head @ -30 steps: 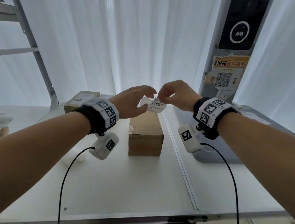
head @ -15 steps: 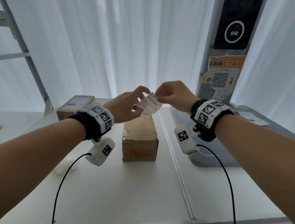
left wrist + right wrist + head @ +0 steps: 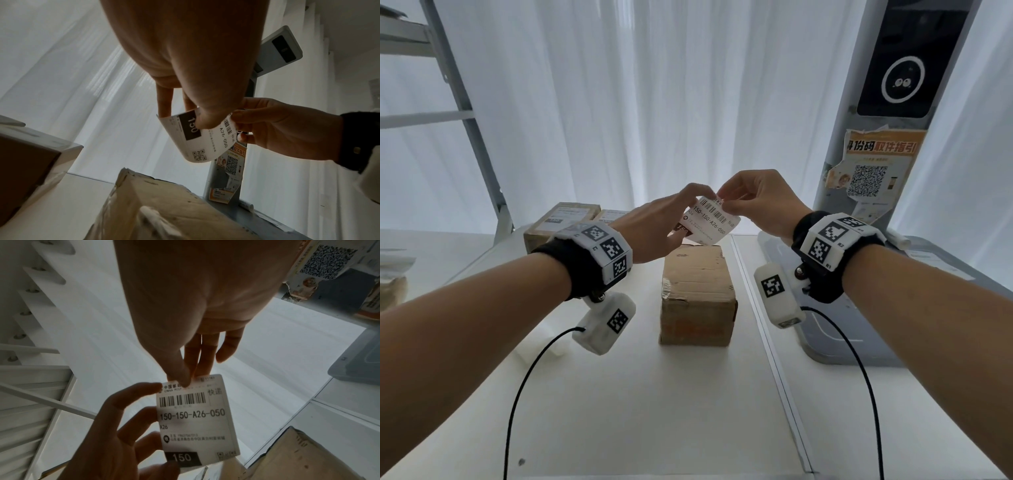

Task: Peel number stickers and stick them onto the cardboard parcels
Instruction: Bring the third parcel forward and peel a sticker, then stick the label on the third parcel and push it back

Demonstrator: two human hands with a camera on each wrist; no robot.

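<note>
Head view: both hands are raised above the cardboard parcel (image 3: 697, 294) standing on the white surface (image 3: 654, 411), the left hand (image 3: 654, 229) and right hand (image 3: 760, 202) each pinching the number sticker (image 3: 710, 221) between thumb and fingers, with two more parcels (image 3: 571, 219) behind at the left. Left wrist view: the left thumb (image 3: 207, 116) presses over the black "150" block of the curled sticker, while the right hand nips its barcode edge. Right wrist view: the right fingers (image 3: 197, 356) grip the sticker's top edge, left fingers behind its left side.
</note>
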